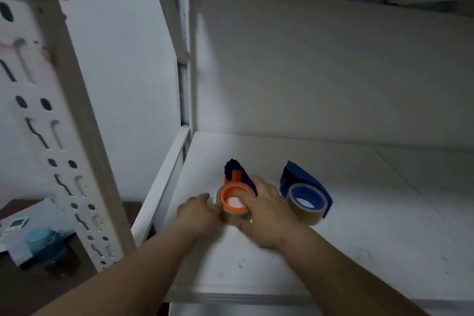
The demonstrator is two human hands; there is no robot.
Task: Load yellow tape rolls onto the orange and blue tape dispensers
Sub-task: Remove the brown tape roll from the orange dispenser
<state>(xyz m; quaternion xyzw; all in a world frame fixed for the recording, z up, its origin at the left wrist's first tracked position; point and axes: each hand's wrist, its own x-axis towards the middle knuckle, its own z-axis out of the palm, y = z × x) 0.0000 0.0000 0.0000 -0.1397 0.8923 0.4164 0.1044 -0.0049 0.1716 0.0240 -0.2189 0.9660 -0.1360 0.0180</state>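
A: Starting left of the orange tape dispenser point(234, 188), what's out there?

B: A perforated shelf post point(77, 141), and beyond it, lower, a teal jar point(43, 244) on some papers. Then the left hand point(198, 213) comes in, its fingertips touching the left side of the tape roll point(232, 215) that sits on the orange dispenser's hub. Whether those fingers curl round the roll I cannot tell; they blur.

A: And the right hand?

B: The right hand point(266, 215) has its grip on that same roll: a finger laid across the top into the orange hub, thumb underneath at the front.

A: So which step is this?

B: I judge it's seating the roll on the orange dispenser. The roll looks already round the hub, so the next move likely calls for pressing it fully home and feeding the free end toward the cutter.

A: To the right of the orange one?

B: The blue tape dispenser point(302, 187), just beside, on the white shelf point(384, 213), with a second roll point(306, 209) already round its hub.

A: The count?

B: Two dispensers, two rolls, two hands.
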